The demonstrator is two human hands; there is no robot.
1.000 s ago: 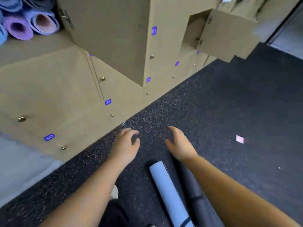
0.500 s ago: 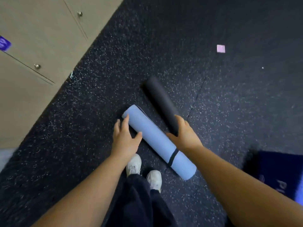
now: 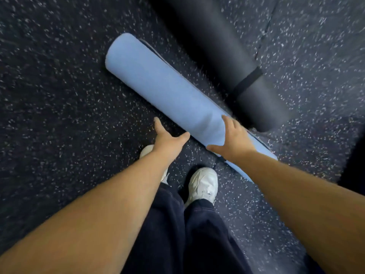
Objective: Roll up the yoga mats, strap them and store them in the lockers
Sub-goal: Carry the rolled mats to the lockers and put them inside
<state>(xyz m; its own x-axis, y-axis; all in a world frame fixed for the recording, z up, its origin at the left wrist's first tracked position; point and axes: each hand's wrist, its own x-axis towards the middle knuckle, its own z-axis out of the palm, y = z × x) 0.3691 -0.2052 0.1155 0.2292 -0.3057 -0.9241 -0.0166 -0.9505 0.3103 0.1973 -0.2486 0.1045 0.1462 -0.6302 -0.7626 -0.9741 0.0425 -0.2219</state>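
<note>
Both arms outstretched downward, left hand [image 3: 167, 136] and right hand [image 3: 233, 140] spread

The floor [image 3: 59, 95] is dark charcoal, flecked all over with small white and pale grey specks. On it the rolled mat [image 3: 164, 91] nearest the person is a plain light blue, with no pattern on its surface. Just beyond the blue mat lies a second rolled mat [image 3: 223, 50] of flat matt black, ringed by a black strap [image 3: 246, 82] slightly darker than the roll. On the near side of the blue mat are white shoes [image 3: 203, 184] and dark navy trousers [image 3: 187, 234].
</note>
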